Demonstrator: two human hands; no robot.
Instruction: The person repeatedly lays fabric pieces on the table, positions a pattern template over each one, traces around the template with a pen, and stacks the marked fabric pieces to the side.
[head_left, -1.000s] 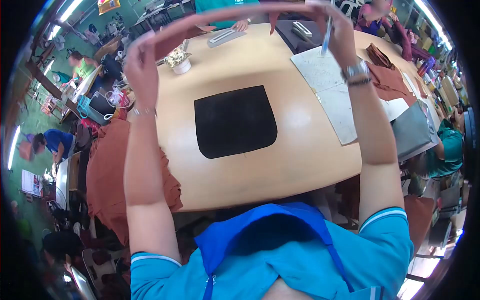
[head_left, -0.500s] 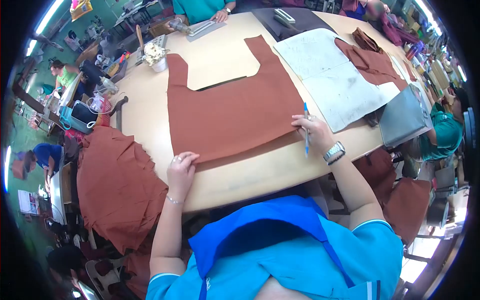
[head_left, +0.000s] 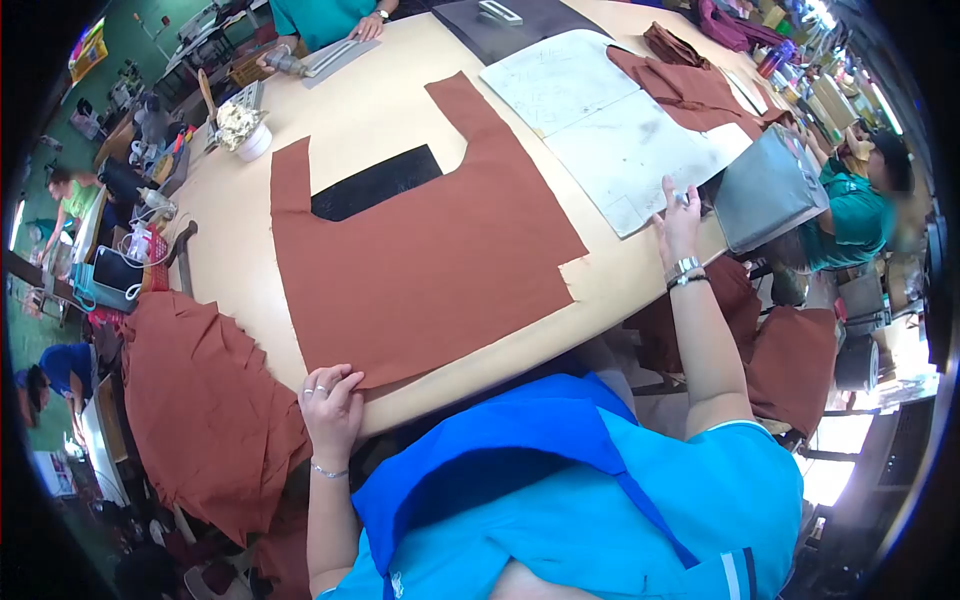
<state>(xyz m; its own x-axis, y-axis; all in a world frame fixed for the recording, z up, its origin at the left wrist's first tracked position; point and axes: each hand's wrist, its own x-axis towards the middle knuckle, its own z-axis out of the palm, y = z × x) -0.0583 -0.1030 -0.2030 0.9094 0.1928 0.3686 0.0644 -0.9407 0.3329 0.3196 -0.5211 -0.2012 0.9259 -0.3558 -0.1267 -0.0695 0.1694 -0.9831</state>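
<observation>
fingertips of the left hand [head_left: 333,408] pinch the near left corner of a brown piece [head_left: 430,265], which lies flat on the table [head_left: 390,105], ahead and rightward of that grip, partly covering a black panel [head_left: 385,183]. just left of it hangs a brown pile [head_left: 205,400]. well off rightward, the right hand [head_left: 680,225], fingers parted, meets a white sheet's [head_left: 635,140] edge; i can't tell whether it grips.

Pale table [head_left: 370,110]; brown sheet [head_left: 430,270] atop
</observation>
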